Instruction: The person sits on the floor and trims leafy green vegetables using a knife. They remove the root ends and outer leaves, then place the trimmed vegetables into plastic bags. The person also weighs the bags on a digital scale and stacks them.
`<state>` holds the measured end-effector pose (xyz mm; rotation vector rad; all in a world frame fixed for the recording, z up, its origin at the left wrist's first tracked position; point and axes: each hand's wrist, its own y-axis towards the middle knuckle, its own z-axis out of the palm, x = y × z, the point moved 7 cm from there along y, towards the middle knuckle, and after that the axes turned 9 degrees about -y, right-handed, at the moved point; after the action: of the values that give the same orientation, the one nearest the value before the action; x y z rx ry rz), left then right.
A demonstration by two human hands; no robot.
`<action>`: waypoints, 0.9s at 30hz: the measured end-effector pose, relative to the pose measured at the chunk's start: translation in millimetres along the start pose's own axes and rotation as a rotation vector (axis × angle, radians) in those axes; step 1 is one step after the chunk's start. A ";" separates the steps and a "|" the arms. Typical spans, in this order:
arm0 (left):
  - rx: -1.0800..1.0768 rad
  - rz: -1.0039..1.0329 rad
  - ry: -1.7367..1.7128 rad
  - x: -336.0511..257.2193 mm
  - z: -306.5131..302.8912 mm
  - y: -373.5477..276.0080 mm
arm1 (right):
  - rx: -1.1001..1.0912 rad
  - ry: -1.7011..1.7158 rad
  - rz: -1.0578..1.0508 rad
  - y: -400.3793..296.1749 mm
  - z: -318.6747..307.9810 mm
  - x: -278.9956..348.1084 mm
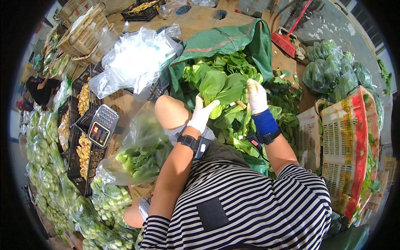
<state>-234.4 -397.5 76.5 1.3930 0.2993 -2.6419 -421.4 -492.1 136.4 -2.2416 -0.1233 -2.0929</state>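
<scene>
My left hand (201, 114), in a white glove, grips a head of bok choy (212, 86) near its base, its broad green leaves fanned upward. To the right, my right hand (257, 97) is gloved too, above a blue wristband. Its fingers are curled closed at the edge of a leaf from that head; the palm side is hidden. Under both hands lies a heap of loose bok choy (231, 125), partly inside a green woven sack (218, 40). By my left forearm, a clear plastic bag (140, 125) stands partly filled with bok choy (140, 159).
At left, a digital scale display (103, 125) stands beside black crates (93, 156) of ginger. Bagged greens (47, 150) are stacked beyond, near another person (42, 89). Plastic bags (137, 59) pile ahead. Right are upright crates (340, 150), more bagged greens (328, 68) and a red broom (284, 43).
</scene>
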 end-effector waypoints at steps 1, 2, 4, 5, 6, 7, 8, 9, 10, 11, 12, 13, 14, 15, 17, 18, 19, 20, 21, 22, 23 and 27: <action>0.004 -0.015 0.023 1.1 -0.8 -0.1 | -0.013 0.094 0.029 5.8 -6.5 -0.4; 0.008 -0.029 0.047 2.9 -0.8 -0.4 | -0.048 0.238 -0.005 15.9 -19.3 0.6; 0.012 -0.056 0.048 4.2 -0.7 -2.0 | -0.188 0.176 -0.032 22.6 -47.1 15.8; 0.017 -0.071 0.048 4.5 0.6 -2.9 | -0.263 0.085 -0.075 29.6 -64.6 19.6; 0.028 -0.079 0.046 3.8 3.9 -3.5 | -0.262 0.047 -0.095 39.3 -81.7 13.9; 0.035 -0.085 0.045 3.2 6.1 -4.0 | -0.258 0.010 -0.115 43.5 -89.4 12.4; 0.042 -0.091 0.043 2.5 8.1 -4.0 | -0.266 -0.107 -0.193 44.5 -92.0 12.0; 0.043 -0.094 0.039 2.8 4.8 -3.0 | -0.232 -0.324 -0.213 35.4 -79.5 25.8; 0.053 -0.105 0.031 5.8 3.7 -2.2 | -0.114 -0.371 -0.183 32.2 -65.7 22.7; 0.062 -0.115 0.024 9.4 3.0 -1.9 | 0.006 -0.416 -0.152 28.5 -51.3 19.0; 0.041 -0.075 0.086 3.7 4.8 -3.6 | 0.079 -0.637 -0.289 18.0 -33.3 34.9; 0.040 -0.156 0.004 6.0 8.1 -5.8 | 0.154 -0.858 -0.427 8.1 -17.0 48.1; 0.037 -0.236 -0.078 8.2 11.7 -8.5 | 0.057 -0.783 -0.480 14.8 -18.8 38.9; 0.033 -0.314 -0.161 11.3 14.6 -11.6 | 0.016 -0.606 -0.428 20.6 -22.1 37.1; 0.181 -0.436 -0.280 24.5 21.0 -14.5 | 0.032 -0.373 -0.193 43.3 -32.8 -5.6; 0.240 -0.552 -0.297 28.4 21.5 -16.3 | -0.010 -0.275 -0.143 41.2 -32.6 -9.7; 0.299 -0.669 -0.313 32.2 22.7 -21.0 | -0.049 -0.178 -0.083 44.0 -36.5 -24.8; 0.282 -0.643 -0.268 36.4 21.9 -21.1 | -0.119 -0.150 -0.087 46.6 -47.9 -29.1; 0.293 -0.655 -0.352 34.3 20.5 -22.7 | -0.187 -0.125 -0.087 49.8 -63.8 -35.0; 0.312 -0.673 -0.438 31.1 21.5 -23.7 | -0.160 -0.252 -0.032 57.1 -80.1 -45.0; 0.333 -0.691 -0.523 27.6 25.4 -25.5 | -0.136 -0.378 0.022 66.8 -101.0 -55.9; 0.268 -0.638 -0.612 7.5 20.6 -25.5 | -0.071 -1.310 -0.358 41.7 -103.8 -13.0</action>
<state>-260.5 -377.9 84.4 0.4985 0.3632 -3.5694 -520.7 -544.9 130.6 -3.3521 -0.5207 -0.3276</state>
